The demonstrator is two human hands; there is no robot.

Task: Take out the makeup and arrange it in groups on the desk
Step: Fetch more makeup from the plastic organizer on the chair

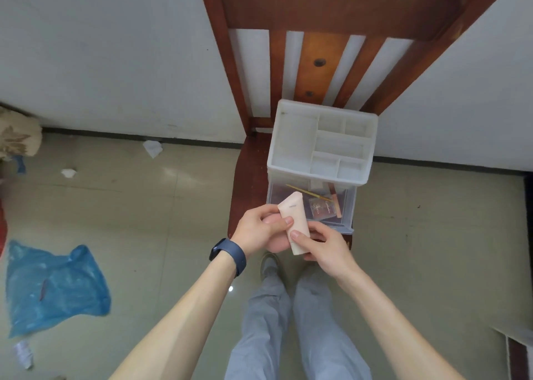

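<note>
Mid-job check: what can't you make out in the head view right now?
Head view only:
Pink tube: its lower end is covered by the left hand and right hand; its print is too small to read.
Clear drawer: its back part lies under the white organizer.
Small box in the drawer: label too small to read.

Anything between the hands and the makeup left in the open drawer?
The drawer is pulled open and its front is uncovered. But the left hand and right hand both hold the pink tube, and the white organizer top overhangs the drawer's rear.
</note>
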